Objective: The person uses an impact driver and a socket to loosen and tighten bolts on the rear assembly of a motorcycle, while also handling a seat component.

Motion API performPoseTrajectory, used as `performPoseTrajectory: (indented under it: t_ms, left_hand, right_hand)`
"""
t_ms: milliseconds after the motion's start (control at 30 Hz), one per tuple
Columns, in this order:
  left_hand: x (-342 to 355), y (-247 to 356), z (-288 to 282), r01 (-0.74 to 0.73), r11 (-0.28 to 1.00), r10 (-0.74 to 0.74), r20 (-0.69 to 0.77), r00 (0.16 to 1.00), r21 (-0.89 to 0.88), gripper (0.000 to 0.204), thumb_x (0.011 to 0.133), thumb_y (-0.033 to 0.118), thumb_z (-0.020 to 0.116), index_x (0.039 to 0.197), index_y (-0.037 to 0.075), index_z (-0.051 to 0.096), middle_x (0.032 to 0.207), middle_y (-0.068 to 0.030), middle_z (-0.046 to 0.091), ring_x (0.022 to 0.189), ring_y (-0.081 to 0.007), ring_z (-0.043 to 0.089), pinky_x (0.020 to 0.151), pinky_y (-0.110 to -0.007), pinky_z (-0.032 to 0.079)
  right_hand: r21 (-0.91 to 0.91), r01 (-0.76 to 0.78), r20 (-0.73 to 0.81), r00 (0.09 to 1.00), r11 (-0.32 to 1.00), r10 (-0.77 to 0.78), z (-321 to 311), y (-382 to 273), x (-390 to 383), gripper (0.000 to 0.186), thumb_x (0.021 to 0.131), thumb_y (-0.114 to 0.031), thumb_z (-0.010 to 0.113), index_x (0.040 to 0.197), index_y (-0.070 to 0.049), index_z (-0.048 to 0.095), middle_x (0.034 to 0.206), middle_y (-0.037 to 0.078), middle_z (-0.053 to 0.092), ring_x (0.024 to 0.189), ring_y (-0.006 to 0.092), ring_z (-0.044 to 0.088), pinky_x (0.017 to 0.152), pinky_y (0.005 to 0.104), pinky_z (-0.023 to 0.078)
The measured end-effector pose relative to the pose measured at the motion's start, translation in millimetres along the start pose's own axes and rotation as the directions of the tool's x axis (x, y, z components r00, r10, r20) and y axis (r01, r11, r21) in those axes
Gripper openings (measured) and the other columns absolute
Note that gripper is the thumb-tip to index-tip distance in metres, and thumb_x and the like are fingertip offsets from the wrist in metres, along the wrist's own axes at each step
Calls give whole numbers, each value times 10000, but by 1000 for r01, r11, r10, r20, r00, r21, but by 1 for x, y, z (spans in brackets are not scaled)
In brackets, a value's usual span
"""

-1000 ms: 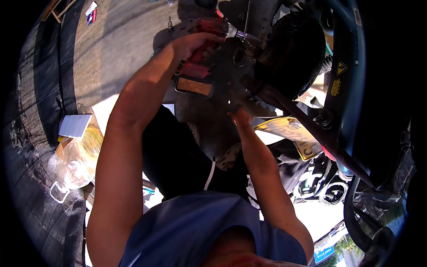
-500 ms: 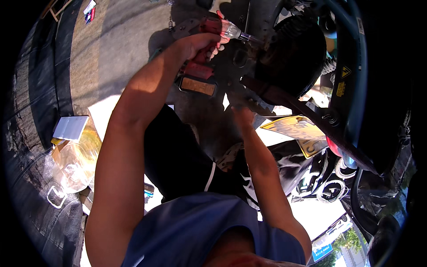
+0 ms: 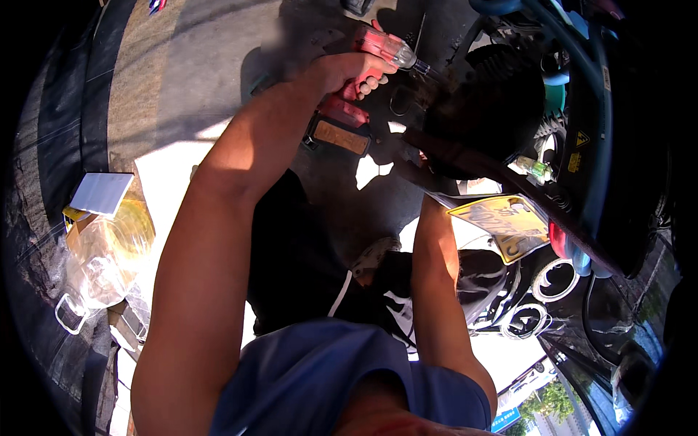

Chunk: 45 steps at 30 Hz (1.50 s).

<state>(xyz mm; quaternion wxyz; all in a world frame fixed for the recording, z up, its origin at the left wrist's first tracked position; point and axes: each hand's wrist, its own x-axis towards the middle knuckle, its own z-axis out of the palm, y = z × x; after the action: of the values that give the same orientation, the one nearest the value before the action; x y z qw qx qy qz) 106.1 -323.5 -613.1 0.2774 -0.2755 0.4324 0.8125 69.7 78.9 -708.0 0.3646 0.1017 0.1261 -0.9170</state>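
Note:
My left hand [image 3: 358, 73] is wrapped round the grip of a red cordless impact wrench [image 3: 345, 109] with a battery pack at its base. The wrench's dark socket [image 3: 422, 67] points at the hub side of a black wheel [image 3: 472, 109], where shadow hides whether it touches a nut. My right hand [image 3: 417, 173] reaches up into shadow beside the wheel's near edge, close to a dark mudguard strip [image 3: 465, 160]. Its fingers are mostly hidden, and what they hold or touch cannot be made out. A yellow number plate [image 3: 502, 221] hangs just right of my right forearm.
A blue-framed vehicle [image 3: 596, 138] with cables stands at the right. Clear plastic bags [image 3: 109, 247] and a white box lid [image 3: 102, 193] lie at the left, beside a dark mat. White ring-shaped parts [image 3: 525, 320] lie below the plate.
The view has shifted slightly. My right hand has moved up and right, deeper into the shadow by the wheel. My left hand keeps its hold on the impact wrench, still directed at the hub side.

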Motion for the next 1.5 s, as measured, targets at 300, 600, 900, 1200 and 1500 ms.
performPoseTrajectory:
  t_ms: [300, 600, 900, 1200, 1500]
  left_hand:
    - [4, -4, -10, 45, 999, -45, -15, 999, 21, 389, 877, 478, 729, 870, 137, 542, 580, 81, 429, 475, -62, 389, 482, -254, 335]
    - [10, -7, -16, 2, 1000, -3, 64, 998, 23, 380, 885, 472, 715, 859, 140, 534, 584, 79, 438, 483, -63, 401, 481, -247, 334]
    - [14, -5, -8, -13, 1000, 12, 69, 998, 19, 345, 897, 432, 703, 886, 128, 541, 582, 78, 442, 484, -66, 400, 493, -258, 332]
    - [-5, 9, -25, 1, 999, -1, -1, 1000, -37, 310, 897, 406, 715, 936, 116, 609, 612, 59, 486, 526, -81, 459, 512, -270, 387]
    - [-110, -10, 47, -336, 917, 400, -506, 764, 216, 257, 871, 132, 729, 1096, 86, 615, 836, -9, 605, 708, -122, 575, 646, -311, 505]
  right_hand:
    - [-57, -152, 118, 980, 987, 157, -24, -9, -66, 472, 1026, -436, 489, 1218, -23, 615, 1205, 226, 607, 1152, 388, 562, 1029, 500, 450]
    - [-476, -483, -676, 736, 735, 46, -79, 53, -122, 492, 1031, -375, 501, 1363, -11, 507, 1250, 204, 616, 1100, 365, 624, 950, 539, 525]
    - [-489, -544, -733, 680, 682, 16, -51, 86, -118, 486, 1034, -356, 516, 1381, -17, 491, 1163, 194, 662, 966, 312, 686, 864, 460, 578]
    - [-638, -610, -708, 704, 470, -47, 8, 109, -96, 412, 988, -334, 612, 1231, -2, 634, 1046, 150, 702, 947, 231, 686, 806, 375, 567]
    - [-988, 155, 156, 985, -17, -73, 191, 167, -13, 763, 844, -152, 769, 1497, -41, 390, 1362, 150, 572, 1220, 258, 583, 995, 356, 487]
